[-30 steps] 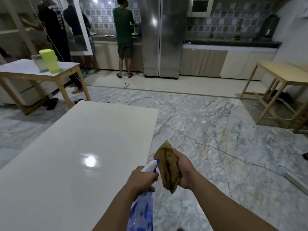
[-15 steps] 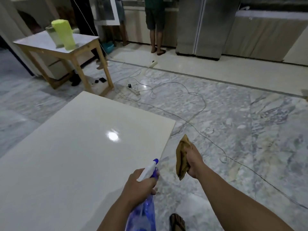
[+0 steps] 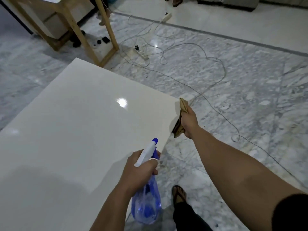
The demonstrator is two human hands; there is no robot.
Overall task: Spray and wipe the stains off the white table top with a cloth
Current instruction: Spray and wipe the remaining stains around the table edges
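The glossy white table top fills the left and middle of the head view; I make out no stains on it. My left hand grips a clear blue spray bottle with a white and blue nozzle pointing over the table's right edge. My right hand holds a bunched brown cloth just off the table's far right corner, beside the edge.
A wooden side table's legs stand beyond the far edge. A power strip and long cables trail over the marble floor to the right. My sandalled foot is near the table's right edge.
The view has tilted down and closer to the table. My right hand with the cloth has moved forward to the table's far right corner. The bottle stays in my left hand.
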